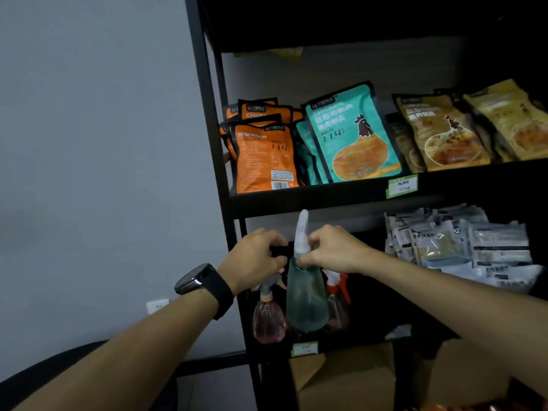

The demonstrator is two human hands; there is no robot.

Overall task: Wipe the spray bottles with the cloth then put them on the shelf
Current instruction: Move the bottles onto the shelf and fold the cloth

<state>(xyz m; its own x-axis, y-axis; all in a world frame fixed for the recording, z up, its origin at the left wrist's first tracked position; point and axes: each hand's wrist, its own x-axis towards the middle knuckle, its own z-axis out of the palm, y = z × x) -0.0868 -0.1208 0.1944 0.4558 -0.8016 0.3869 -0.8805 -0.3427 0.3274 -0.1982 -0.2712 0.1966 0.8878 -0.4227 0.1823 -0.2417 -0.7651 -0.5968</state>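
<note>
Step in hand: by my reading, seating the green spray bottle point(307, 295) on the lower shelf point(350, 347) between two bottles already standing there.
Right hand point(332, 250): fingers pinch the green bottle at its neck, just under the white spray head point(302, 232), which points up toward the shelf above.
Left hand point(255, 261): fingers are curled around something dark near the top of the pink spray bottle point(268, 317); what it grips is too dark to tell, possibly a trigger head, so I cannot say whether that hand holds the bottle.
Task's things: pink bottle at the left, green bottle in the middle, red-triggered bottle point(338, 304) at the right and partly hidden behind the green one; all three are close together at the left end of the lower shelf, beside the black upright point(213, 149).
Cloth: not visible in this view.
Doing it well: lower the green bottle straight down so its base lands flat, keep the tall white head clear of the shelf edge above, and steady the pink neighbour so it does not tip.
Risk: the bottles are nearly touching; a sideways nudge could topple one off the front lip.
Nearby: stacked grey packets point(462, 241) sit to the right on the same shelf, orange pouches point(264, 158) and teal pouches point(353, 137) above.
</note>
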